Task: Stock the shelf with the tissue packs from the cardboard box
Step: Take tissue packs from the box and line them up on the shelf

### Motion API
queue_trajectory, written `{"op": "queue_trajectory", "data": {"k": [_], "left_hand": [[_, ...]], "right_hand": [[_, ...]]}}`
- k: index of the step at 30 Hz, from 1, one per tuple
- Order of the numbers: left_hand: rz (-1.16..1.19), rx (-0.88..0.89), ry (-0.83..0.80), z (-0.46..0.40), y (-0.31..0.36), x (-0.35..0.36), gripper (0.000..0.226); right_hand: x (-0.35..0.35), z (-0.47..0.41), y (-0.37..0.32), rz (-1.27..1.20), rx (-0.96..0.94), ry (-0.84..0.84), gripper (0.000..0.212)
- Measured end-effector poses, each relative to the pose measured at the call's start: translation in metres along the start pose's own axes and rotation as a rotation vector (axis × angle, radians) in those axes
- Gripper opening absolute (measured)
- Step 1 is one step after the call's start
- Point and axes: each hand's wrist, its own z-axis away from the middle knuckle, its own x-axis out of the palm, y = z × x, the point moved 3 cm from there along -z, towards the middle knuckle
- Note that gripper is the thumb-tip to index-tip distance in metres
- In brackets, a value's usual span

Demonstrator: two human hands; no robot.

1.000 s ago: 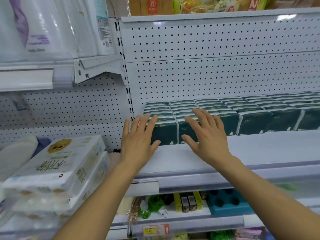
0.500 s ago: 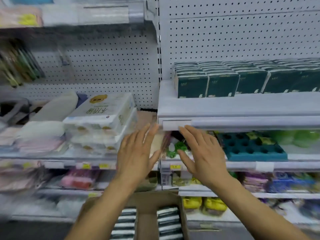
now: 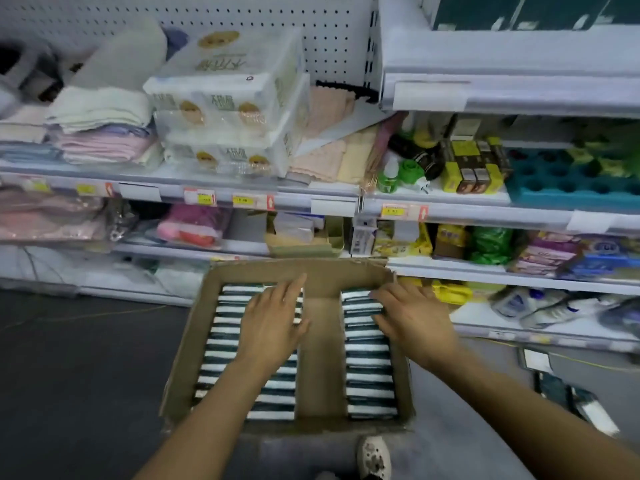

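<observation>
a cardboard box [image 3: 194,336] sits on the dark floor [image 3: 79,368] before white store shelves [image 3: 512,95]; left hand [image 3: 272,322] and right hand [image 3: 414,318], fingers spread flat, rest over tissue packs [image 3: 369,372] in two rows inside.

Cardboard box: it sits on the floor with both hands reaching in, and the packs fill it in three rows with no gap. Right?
Not quite. The head view shows the cardboard box on the floor with the left hand and right hand reaching in, but the packs stand in two rows, with a bare gap down the middle.
</observation>
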Motion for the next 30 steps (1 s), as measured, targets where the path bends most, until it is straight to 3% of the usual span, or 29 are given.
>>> {"op": "queue_trajectory", "data": {"k": [3,8,10,15,18,20,25,30], "left_hand": [[0.048,-0.043,-0.107,0.014,-0.009,0.044,0.069],[0.063,-0.082,-0.284,0.015,-0.013,0.111,0.061],[0.068,-0.101,-0.326,0.009,-0.009,0.134,0.056],[0.182,-0.108,-0.329,-0.01,0.011,0.183,0.031],[0.264,-0.167,-0.3,-0.021,0.02,0.206,0.021],[0.305,-0.207,-0.289,-0.026,0.023,0.221,0.018],[0.434,-0.263,-0.373,-0.033,0.026,0.254,0.026],[0.394,-0.191,-0.405,-0.041,0.026,0.266,0.029]], "right_hand": [[0.046,0.009,0.003,0.036,0.003,-0.153,0.036],[0.118,0.011,0.013,0.131,0.021,-0.358,0.014],[0.141,0.005,0.018,0.178,0.002,-0.408,0.021],[0.183,-0.018,0.031,0.261,-0.054,-0.415,0.033],[0.19,-0.04,0.032,0.311,-0.05,-0.528,0.024],[0.201,-0.049,0.035,0.353,-0.079,-0.567,0.012],[0.226,-0.062,0.042,0.374,-0.097,-0.649,0.018],[0.236,-0.071,0.044,0.365,-0.09,-0.676,0.019]]}}
